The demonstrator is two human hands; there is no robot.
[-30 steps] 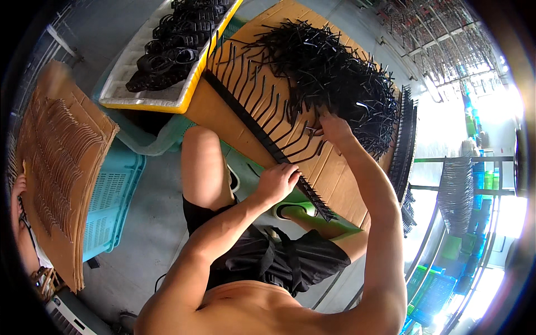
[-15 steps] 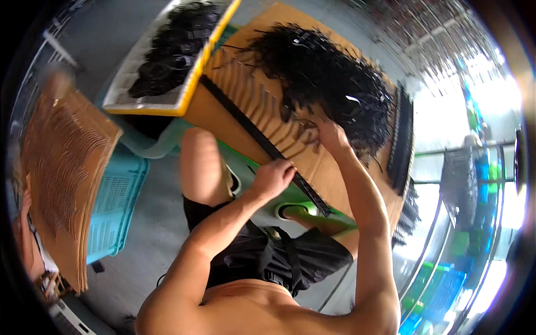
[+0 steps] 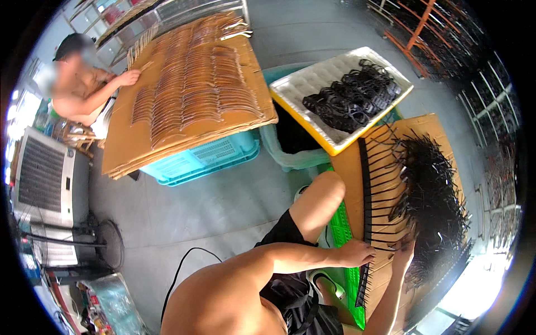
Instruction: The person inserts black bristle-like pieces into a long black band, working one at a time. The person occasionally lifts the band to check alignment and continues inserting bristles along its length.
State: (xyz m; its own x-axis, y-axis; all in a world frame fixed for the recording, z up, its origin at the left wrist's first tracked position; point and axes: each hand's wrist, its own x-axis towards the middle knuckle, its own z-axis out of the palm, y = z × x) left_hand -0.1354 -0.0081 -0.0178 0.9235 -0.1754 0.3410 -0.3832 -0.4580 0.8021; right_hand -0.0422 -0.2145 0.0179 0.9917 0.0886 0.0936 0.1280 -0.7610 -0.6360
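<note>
A long black toothed bar [image 3: 367, 192] lies along the near edge of a cardboard-covered work surface. Thin dark strips [image 3: 385, 192] stick out from it in a row, side by side, toward a big tangled heap of black strips [image 3: 432, 206]. My left hand [image 3: 357, 253] is closed at the bar, thumb and fingers pinched at its edge. Close by on the right, my right hand [image 3: 403, 252] is bent in a pinch between the bar and the heap, at the end of one thin strip. Its fingertips are partly hidden and blurred.
A white tray with a yellow side [image 3: 321, 134] holds black looped pieces [image 3: 357, 97]. At the left, cardboard sheets [image 3: 125, 151] bearing rows of brown strips lie over a turquoise crate [image 3: 206, 159]. A co-worker's hand [image 3: 130, 77] reaches onto them. A fan [image 3: 110, 244] stands at far left.
The view has swung left, bringing the co-worker and the fan into clear sight. My right hand has come from the heap's edge to beside my left hand, which stays at the bar.
</note>
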